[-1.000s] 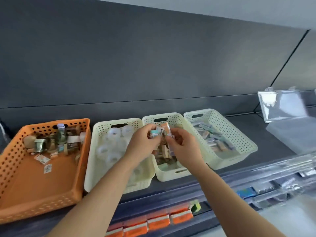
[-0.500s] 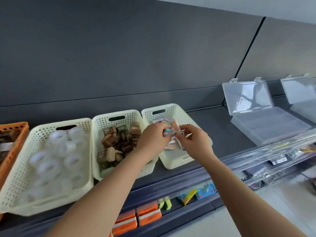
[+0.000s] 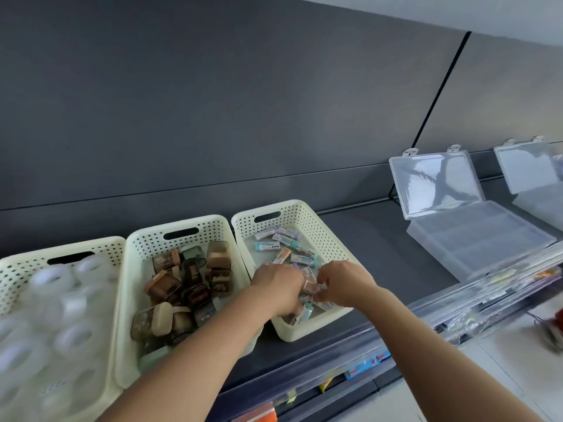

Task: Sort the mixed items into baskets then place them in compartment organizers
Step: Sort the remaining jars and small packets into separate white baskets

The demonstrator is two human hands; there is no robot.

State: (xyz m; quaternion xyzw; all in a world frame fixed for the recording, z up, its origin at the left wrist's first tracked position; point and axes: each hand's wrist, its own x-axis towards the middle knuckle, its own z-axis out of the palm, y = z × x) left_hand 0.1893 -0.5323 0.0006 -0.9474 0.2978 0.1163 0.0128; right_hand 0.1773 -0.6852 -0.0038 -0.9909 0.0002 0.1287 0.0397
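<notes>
Back panel (image 3: 213, 102): dark grey, flat, rising behind the whole shelf.
Shelf (image 3: 380, 239): dark grey; carries three baskets in a row on the left and two clear organizers on the right.
Left basket (image 3: 61, 248): cream, perforated walls, partly cut off by the frame edge; filled with white tape rolls (image 3: 48, 278), blurred.
Middle basket (image 3: 146, 242): cream, touching the left basket; holds a heap of small brown, tan and green cases (image 3: 189, 278).
Right basket (image 3: 316, 233): cream, just beside the middle basket; both hands are inside it.
Near organizer (image 3: 475, 236): clear plastic, compartmented base, well apart from the right basket; its lid (image 3: 435, 181) stands open against the back panel.
Far organizer (image 3: 530, 172): clear, lid also raised, cut off at the right edge.
Left hand (image 3: 277, 286): palm down over the heap at the basket's front; fingers curled downward, tips hidden, so a grasp cannot be confirmed.
Right hand (image 3: 344, 283): beside the left hand; fingers curled inward, pinching a peach piece (image 3: 310, 287).
Wrapped pieces (image 3: 268, 245): task items, small pastel blocks, lying loose in the right basket, behind and under the hands.
</notes>
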